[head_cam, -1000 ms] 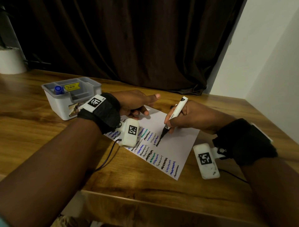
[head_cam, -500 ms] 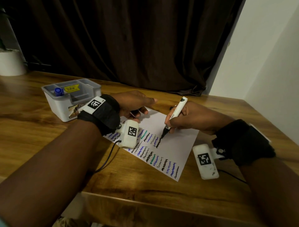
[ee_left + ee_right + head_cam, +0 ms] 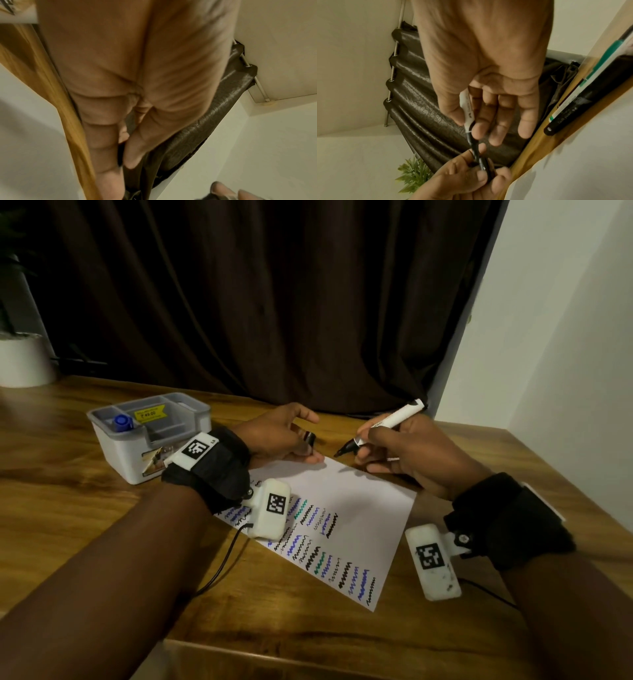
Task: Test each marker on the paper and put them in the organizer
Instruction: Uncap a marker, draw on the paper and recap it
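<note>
Lying nearest on the surface (image 3: 102,508) is the scribbled paper (image 3: 359,508); above its far edge, the right grip (image 3: 404,453) pinches the uncapped marker (image 3: 383,426), the left grip (image 3: 277,433) holds its cap (image 3: 310,438); the organizer (image 3: 150,436) stands beyond, left.

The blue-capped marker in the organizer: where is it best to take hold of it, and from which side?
Pinch the blue cap from above: the marker stands upright in the organizer, and the walls hide everything below the cap.
</note>
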`<action>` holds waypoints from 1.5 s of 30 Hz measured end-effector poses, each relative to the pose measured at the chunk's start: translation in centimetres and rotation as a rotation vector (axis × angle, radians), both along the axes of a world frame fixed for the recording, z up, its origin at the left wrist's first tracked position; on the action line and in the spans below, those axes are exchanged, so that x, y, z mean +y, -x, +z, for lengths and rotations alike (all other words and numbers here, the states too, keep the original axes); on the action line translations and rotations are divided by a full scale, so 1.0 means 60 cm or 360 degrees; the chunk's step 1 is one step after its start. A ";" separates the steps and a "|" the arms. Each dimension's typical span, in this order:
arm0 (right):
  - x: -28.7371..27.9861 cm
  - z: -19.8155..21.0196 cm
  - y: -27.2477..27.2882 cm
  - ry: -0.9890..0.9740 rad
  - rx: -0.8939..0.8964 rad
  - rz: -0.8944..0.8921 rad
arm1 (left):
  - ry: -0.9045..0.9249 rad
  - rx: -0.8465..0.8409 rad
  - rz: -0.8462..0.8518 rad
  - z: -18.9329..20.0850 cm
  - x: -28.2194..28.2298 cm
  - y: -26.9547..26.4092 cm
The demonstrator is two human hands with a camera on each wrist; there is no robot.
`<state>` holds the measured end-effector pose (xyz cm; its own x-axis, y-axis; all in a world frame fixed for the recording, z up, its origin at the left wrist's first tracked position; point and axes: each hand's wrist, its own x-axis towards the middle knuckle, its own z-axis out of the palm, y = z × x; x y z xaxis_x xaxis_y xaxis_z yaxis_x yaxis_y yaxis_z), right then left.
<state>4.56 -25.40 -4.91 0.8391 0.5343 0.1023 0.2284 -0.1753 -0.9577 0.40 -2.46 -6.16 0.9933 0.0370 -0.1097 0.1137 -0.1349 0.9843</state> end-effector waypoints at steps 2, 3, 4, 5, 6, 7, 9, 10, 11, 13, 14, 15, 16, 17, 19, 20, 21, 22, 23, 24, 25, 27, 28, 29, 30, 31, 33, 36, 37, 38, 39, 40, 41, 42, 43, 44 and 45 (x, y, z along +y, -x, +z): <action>-0.001 0.002 -0.004 -0.0132 0.0069 -0.0067 | -0.0003 -0.0090 -0.0057 0.002 0.000 -0.001; -0.001 0.003 -0.006 -0.0184 0.0099 -0.0095 | -0.0035 -0.0136 -0.0076 0.004 -0.001 -0.001; -0.001 0.004 -0.008 -0.0227 0.0131 -0.0121 | -0.0075 -0.0179 -0.0088 0.005 -0.003 0.000; -0.001 0.006 -0.009 -0.0265 0.0167 -0.0141 | -0.0115 -0.0221 -0.0091 0.007 -0.004 0.001; -0.001 0.007 -0.010 -0.0303 0.0210 -0.0154 | -0.0147 -0.0260 -0.0091 0.008 -0.006 0.001; -0.001 0.007 -0.011 -0.0333 0.0256 -0.0162 | -0.0164 -0.0288 -0.0093 0.007 -0.006 0.002; 0.000 0.008 -0.012 -0.0362 0.0312 -0.0170 | -0.0159 -0.0324 -0.0108 0.006 -0.006 0.002; 0.000 0.007 -0.012 -0.0364 0.0319 -0.0176 | -0.0150 -0.0338 -0.0114 0.006 -0.005 0.001; 0.001 0.007 -0.011 -0.0360 0.0316 -0.0182 | -0.0143 -0.0352 -0.0123 0.006 -0.005 0.002; 0.002 0.006 -0.010 -0.0343 0.0301 -0.0189 | -0.0120 -0.0374 -0.0149 0.006 -0.005 0.002; 0.003 0.005 -0.009 -0.0330 0.0294 -0.0185 | -0.0107 -0.0383 -0.0162 0.007 -0.005 0.002; 0.004 0.005 -0.008 -0.0318 0.0289 -0.0176 | -0.0096 -0.0394 -0.0172 0.006 -0.005 0.002; 0.005 0.005 -0.007 -0.0310 0.0286 -0.0166 | -0.0085 -0.0405 -0.0185 0.006 -0.005 0.001; 0.005 0.004 -0.005 -0.0303 0.0282 -0.0157 | -0.0077 -0.0416 -0.0202 0.006 -0.005 0.002; 0.006 0.002 -0.003 -0.0283 0.0267 -0.0135 | -0.0063 -0.0432 -0.0237 0.006 -0.007 0.002; 0.006 0.000 -0.002 -0.0273 0.0256 -0.0121 | -0.0054 -0.0438 -0.0254 0.006 -0.009 0.003; 0.006 -0.001 -0.001 -0.0264 0.0245 -0.0110 | -0.0050 -0.0437 -0.0267 0.007 -0.010 0.004; 0.006 -0.002 -0.001 -0.0262 0.0235 -0.0101 | -0.0049 -0.0432 -0.0278 0.009 -0.012 0.006; 0.004 -0.001 -0.001 -0.0269 0.0224 -0.0092 | -0.0053 -0.0431 -0.0284 0.011 -0.013 0.007; 0.002 0.000 -0.001 -0.0282 0.0209 -0.0081 | -0.0053 -0.0439 -0.0287 0.013 -0.014 0.009; 0.000 0.002 0.000 -0.0295 0.0188 -0.0072 | -0.0047 -0.0453 -0.0285 0.014 -0.014 0.009; -0.004 0.006 0.001 -0.0325 0.0130 -0.0062 | -0.0006 -0.0467 -0.0262 0.017 -0.014 0.010; -0.006 0.007 0.001 -0.0340 0.0102 -0.0055 | 0.0020 -0.0461 -0.0250 0.018 -0.014 0.011; -0.007 0.007 0.002 -0.0344 0.0075 -0.0042 | 0.0045 -0.0452 -0.0244 0.018 -0.015 0.010; -0.007 0.007 0.003 -0.0331 0.0043 -0.0025 | 0.0066 -0.0446 -0.0247 0.018 -0.016 0.010; -0.007 0.006 0.005 -0.0302 0.0004 -0.0007 | 0.0072 -0.0450 -0.0256 0.019 -0.018 0.010; -0.004 0.005 0.008 -0.0241 -0.0073 0.0019 | -0.0011 -0.0514 -0.0273 0.018 -0.021 0.012; -0.002 0.003 0.011 -0.0229 -0.0135 0.0035 | -0.0256 -0.0719 -0.0280 0.016 -0.026 0.016; -0.002 0.002 0.012 -0.0228 -0.0157 0.0036 | -0.0280 -0.0761 -0.0271 0.015 -0.026 0.017; -0.001 0.002 0.012 -0.0221 -0.0185 0.0037 | -0.0271 -0.0782 -0.0260 0.015 -0.027 0.017; -0.001 0.001 0.014 -0.0210 -0.0211 0.0037 | -0.0246 -0.0787 -0.0251 0.014 -0.027 0.016; 0.000 0.001 0.015 -0.0201 -0.0231 0.0037 | -0.0216 -0.0777 -0.0246 0.014 -0.028 0.016; 0.001 0.000 0.016 -0.0197 -0.0243 0.0038 | -0.0192 -0.0760 -0.0246 0.014 -0.028 0.016; 0.002 -0.001 0.017 -0.0198 -0.0247 0.0040 | -0.0176 -0.0740 -0.0253 0.014 -0.029 0.015; 0.002 -0.002 0.017 -0.0198 -0.0247 0.0043 | -0.0167 -0.0724 -0.0266 0.014 -0.029 0.015; 0.003 -0.003 0.018 -0.0195 -0.0246 0.0045 | -0.0161 -0.0712 -0.0280 0.014 -0.028 0.015; 0.004 -0.003 0.018 -0.0191 -0.0244 0.0050 | -0.0161 -0.0702 -0.0293 0.013 -0.027 0.015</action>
